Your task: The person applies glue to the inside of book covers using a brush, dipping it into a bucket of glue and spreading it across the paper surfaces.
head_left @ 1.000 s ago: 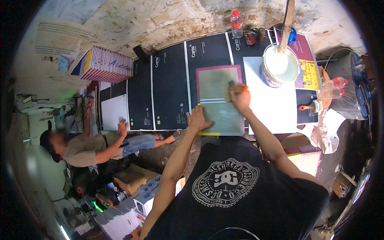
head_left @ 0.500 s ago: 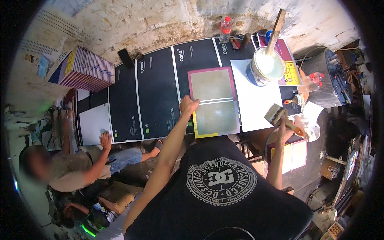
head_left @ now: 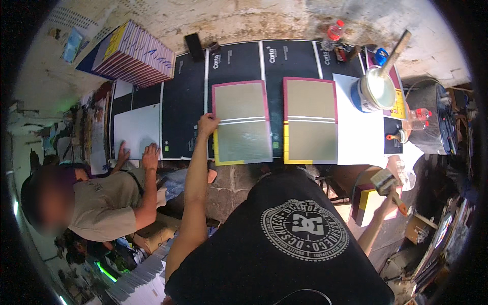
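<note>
My left hand (head_left: 207,124) pinches the left edge of a book cover board (head_left: 241,137), grey inside with pink and yellow borders and two white strips across its middle. Its lower panel looks shiny and streaked. To the right lies a similar book cover board (head_left: 311,137), apart from the first and touched by neither hand. Low on the right, my right hand (head_left: 388,199) is wrapped round the handle of a wide paintbrush (head_left: 384,181), bristles up and left, off the table.
A bucket of whitish paste (head_left: 360,96) with a wooden stick stands on a white sheet (head_left: 356,145). Another brush (head_left: 396,136) lies beyond it. Stacked books (head_left: 134,58), a phone (head_left: 193,47) and a bottle (head_left: 333,35) line the wall. At left, a co-worker's hands (head_left: 147,155) rest on white board.
My left hand has slid the upper cover board leftward, uncovering a similar one beneath. The brush stays in my right hand. The view has shifted, and the co-worker has leaned nearer the table.
</note>
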Motion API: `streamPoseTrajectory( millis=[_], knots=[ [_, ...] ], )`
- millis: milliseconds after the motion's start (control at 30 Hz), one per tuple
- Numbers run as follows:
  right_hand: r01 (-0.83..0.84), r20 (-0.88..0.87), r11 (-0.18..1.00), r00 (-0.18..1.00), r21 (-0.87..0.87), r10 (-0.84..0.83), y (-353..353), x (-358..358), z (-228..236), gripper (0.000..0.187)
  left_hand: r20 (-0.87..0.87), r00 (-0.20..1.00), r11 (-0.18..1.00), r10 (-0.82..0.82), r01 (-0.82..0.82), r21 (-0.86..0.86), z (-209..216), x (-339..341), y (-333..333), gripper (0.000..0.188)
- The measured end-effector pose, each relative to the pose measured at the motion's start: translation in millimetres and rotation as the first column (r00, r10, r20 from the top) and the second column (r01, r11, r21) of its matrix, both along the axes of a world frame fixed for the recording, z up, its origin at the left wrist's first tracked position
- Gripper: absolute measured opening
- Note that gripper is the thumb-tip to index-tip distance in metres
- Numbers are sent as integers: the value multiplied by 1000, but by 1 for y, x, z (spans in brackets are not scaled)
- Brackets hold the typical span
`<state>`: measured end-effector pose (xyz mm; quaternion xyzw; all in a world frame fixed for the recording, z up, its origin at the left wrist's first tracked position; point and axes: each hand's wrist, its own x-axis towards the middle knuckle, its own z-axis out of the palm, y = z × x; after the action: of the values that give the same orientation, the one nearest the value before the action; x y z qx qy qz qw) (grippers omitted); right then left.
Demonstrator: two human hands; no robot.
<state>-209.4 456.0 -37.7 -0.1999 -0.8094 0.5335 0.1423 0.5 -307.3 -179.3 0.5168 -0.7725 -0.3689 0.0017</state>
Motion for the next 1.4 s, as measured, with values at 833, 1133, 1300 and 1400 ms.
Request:
streamPoseTrajectory(
  millis=[833,1133,1300,1400],
  knots=[
    [-617,-267,759,711,207,650,-142,-304,109,34,-242,925,885,293,-358,-298,95,96,5,49],
    [-527,-124,618,694,584,709,-181,-358,21,36,-503,840,946,204,-302,-121,99,110,167,32],
    [-624,4,597,693,504,721,-164,-405,54,46,-414,796,865,442,-501,-39,16,189,276,32],
    [-692,47,610,675,386,736,-172,-404,81,51,46,870,827,491,-482,291,-24,248,341,36]
  ],
)
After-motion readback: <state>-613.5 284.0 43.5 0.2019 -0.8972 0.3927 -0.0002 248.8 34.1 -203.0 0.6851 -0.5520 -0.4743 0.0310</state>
